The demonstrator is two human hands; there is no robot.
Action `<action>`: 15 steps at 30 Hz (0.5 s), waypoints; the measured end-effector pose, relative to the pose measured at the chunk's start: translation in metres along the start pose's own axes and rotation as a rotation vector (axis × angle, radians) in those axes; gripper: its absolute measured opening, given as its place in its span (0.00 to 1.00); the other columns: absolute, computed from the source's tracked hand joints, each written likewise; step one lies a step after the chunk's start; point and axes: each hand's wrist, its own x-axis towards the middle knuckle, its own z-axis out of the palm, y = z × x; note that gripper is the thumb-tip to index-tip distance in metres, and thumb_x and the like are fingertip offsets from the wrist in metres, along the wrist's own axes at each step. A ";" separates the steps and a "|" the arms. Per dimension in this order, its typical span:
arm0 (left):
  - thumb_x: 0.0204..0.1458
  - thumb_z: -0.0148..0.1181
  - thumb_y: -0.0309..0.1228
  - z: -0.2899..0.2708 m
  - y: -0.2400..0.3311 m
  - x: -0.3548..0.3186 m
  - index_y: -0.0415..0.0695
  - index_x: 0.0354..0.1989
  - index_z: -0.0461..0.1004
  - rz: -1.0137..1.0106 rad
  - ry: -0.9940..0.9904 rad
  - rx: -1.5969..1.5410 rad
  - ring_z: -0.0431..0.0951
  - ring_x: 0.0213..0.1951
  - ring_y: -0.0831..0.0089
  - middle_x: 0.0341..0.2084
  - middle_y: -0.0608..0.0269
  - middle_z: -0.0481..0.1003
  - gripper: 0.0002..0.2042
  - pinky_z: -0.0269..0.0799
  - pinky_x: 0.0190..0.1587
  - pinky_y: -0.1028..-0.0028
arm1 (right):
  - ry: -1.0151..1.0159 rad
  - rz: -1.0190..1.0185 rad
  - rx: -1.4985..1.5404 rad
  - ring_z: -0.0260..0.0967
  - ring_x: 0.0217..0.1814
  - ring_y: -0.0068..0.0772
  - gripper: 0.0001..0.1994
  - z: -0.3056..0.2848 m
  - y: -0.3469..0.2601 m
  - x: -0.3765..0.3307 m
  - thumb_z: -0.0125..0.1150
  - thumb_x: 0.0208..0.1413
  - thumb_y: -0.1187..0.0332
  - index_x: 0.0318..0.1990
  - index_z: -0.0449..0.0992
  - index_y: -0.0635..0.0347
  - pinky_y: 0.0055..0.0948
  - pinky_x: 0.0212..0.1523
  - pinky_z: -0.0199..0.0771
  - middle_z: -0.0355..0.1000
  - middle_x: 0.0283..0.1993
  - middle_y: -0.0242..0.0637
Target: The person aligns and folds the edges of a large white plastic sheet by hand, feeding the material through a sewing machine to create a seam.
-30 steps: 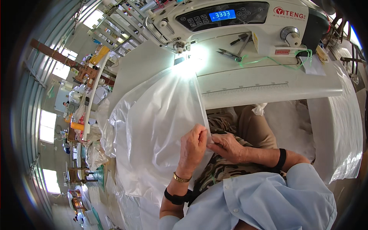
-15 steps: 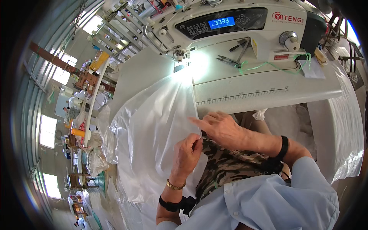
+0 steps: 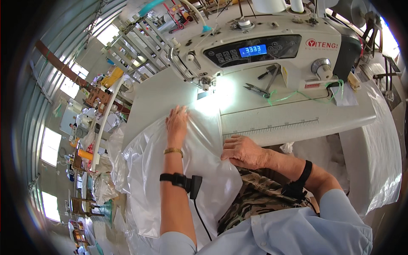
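A large sheet of shiny white plastic fabric (image 3: 193,170) spreads over the table's front edge, its far end under the presser foot of the sewing machine (image 3: 255,53). My left hand (image 3: 176,122) lies flat on the fabric with fingers stretched out, just short of the lit needle area. At the fabric's right edge my right hand (image 3: 243,151) is closed, its fingers pinching that edge beside the machine table (image 3: 297,124). The fingertips of the right hand are partly hidden.
Thread snips (image 3: 257,89) and a green thread (image 3: 293,94) lie on the table right of the needle. A ruler strip (image 3: 272,128) runs along the front. More plastic sheeting (image 3: 378,148) hangs at the right. Metal racks (image 3: 144,42) stand behind the machine.
My left hand has moved from the fabric's right edge up and left, opening flat near the needle. My right hand has moved slightly right and down, from a pointing finger to a grip.
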 end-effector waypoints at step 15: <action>0.48 0.59 0.37 0.000 0.099 0.002 0.32 0.32 0.77 0.228 0.094 -0.029 0.77 0.40 0.49 0.36 0.41 0.76 0.16 0.73 0.45 0.58 | 0.034 0.008 0.035 0.70 0.42 0.37 0.08 0.008 0.000 0.009 0.61 0.42 0.75 0.31 0.71 0.53 0.37 0.45 0.69 0.69 0.31 0.31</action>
